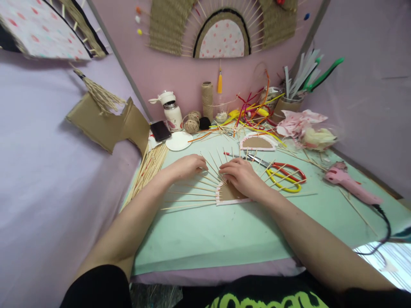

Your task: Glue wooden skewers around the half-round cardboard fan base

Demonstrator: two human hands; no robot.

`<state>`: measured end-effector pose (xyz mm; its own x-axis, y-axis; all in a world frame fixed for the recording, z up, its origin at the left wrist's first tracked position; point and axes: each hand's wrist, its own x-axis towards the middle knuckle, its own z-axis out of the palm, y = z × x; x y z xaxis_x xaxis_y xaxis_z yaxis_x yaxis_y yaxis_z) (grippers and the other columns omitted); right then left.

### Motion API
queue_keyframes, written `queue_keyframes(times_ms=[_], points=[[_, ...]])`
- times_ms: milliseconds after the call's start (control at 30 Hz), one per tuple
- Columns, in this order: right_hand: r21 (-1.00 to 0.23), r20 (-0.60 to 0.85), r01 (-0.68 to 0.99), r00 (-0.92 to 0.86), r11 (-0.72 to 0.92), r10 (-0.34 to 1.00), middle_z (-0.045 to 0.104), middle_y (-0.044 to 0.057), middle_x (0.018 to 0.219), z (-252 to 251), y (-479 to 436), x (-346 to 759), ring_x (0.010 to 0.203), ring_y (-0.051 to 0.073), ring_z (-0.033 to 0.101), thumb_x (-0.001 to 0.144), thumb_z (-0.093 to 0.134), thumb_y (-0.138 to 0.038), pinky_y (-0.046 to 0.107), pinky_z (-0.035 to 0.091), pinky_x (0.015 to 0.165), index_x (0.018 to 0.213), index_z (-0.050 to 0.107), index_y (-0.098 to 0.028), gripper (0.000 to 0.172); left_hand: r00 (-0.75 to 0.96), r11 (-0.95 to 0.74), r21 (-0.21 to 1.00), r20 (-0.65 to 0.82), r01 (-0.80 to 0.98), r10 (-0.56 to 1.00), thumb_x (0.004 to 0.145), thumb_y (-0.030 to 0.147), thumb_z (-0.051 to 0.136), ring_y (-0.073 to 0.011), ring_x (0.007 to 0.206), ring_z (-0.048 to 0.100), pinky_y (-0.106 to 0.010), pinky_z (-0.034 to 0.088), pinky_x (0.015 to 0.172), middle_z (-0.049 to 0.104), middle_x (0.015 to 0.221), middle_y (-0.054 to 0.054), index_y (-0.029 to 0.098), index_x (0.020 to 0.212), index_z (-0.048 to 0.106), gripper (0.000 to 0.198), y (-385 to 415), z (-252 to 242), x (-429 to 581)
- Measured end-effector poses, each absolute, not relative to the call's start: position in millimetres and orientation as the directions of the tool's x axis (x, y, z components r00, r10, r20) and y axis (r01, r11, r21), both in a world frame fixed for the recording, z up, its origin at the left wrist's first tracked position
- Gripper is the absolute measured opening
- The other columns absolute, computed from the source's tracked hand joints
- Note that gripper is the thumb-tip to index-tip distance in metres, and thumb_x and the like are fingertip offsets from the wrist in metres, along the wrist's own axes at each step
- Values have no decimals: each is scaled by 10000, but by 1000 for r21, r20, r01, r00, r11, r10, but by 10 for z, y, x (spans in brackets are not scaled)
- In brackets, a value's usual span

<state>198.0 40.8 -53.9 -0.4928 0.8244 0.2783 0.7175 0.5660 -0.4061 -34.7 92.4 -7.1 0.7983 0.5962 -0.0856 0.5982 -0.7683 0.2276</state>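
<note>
A small cardboard half-disc [228, 193] with a pink edge lies flat on the green table mat [212, 235]. Thin wooden sticks [189, 188] fan out from it like spokes. My right hand [241, 174] rests on top of the half-disc, its curled fingers pressing on the stick ends near the rim. My left hand [189, 166] lies just to the left, fingers bent down onto the fanned sticks. Neither hand lifts anything off the mat.
Red and yellow scissors [284, 174] lie right of my hands, a pink glue gun [349, 186] further right with its black cord. A bundle of sticks [148, 169] lies left. At the back stand a bottle [171, 112], twine [207, 99], a phone [160, 130], a second half-disc [257, 142] and coloured strips.
</note>
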Motion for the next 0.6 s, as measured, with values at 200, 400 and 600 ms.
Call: queue_keyframes(times_ms=[200,400,600], points=[[-238,256,779,-526,580,811,697,28,1213,-465,438,1834,1160,252,486,946,481,-195,428,271,960,1025,714,-257,254,695,-677,170,-82,716,714,856,123,491,-179,973,651,-289,477,901,722,1075,-72,184,1053,727,313,1014,141,-636],[-119,208,752,-620,648,757,687,31,1223,-384,462,1727,1228,276,486,955,467,-176,465,228,1038,989,696,-238,240,562,-555,141,-14,820,827,872,251,513,-200,991,651,-304,485,916,721,1126,-63,190,1071,717,292,925,445,-800],[-147,194,755,-612,640,767,671,26,1255,-470,460,1628,1278,278,469,961,461,-182,515,171,1101,1077,672,-270,256,526,-545,189,145,817,838,892,415,501,-187,943,651,-288,497,860,719,1092,-36,215,1104,700,353,639,897,-823]])
